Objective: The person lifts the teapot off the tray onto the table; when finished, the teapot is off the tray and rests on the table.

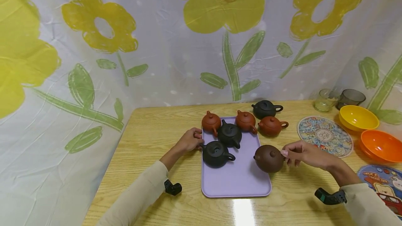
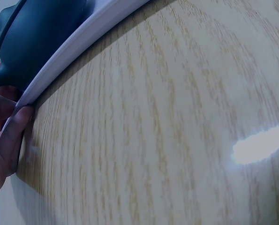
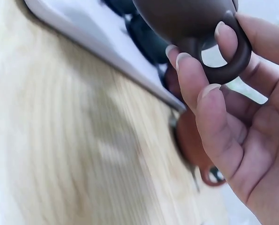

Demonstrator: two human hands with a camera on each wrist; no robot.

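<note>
My right hand (image 1: 301, 153) holds a dark brown teapot (image 1: 269, 159) by its loop handle, a finger through the loop in the right wrist view. The pot is raised over the right edge of a lilac tray (image 1: 235, 186). At the tray's left edge my left hand (image 1: 191, 140) pinches the rim between thumb and fingers, beside the spout of a black teapot (image 1: 215, 154). Another black teapot (image 1: 230, 134) stands behind that one on the tray. Two small reddish-brown teapots, one at the back left (image 1: 211, 122) and one at the back right (image 1: 246, 120), are there too.
Right of the tray stand a reddish-brown teapot (image 1: 271, 126) and a black teapot (image 1: 265, 109). Farther right are a round patterned mat (image 1: 325, 135), a yellow bowl (image 1: 358, 118), an orange bowl (image 1: 381, 145), two glasses (image 1: 325, 101) and a blue cartoon mat (image 1: 384, 184).
</note>
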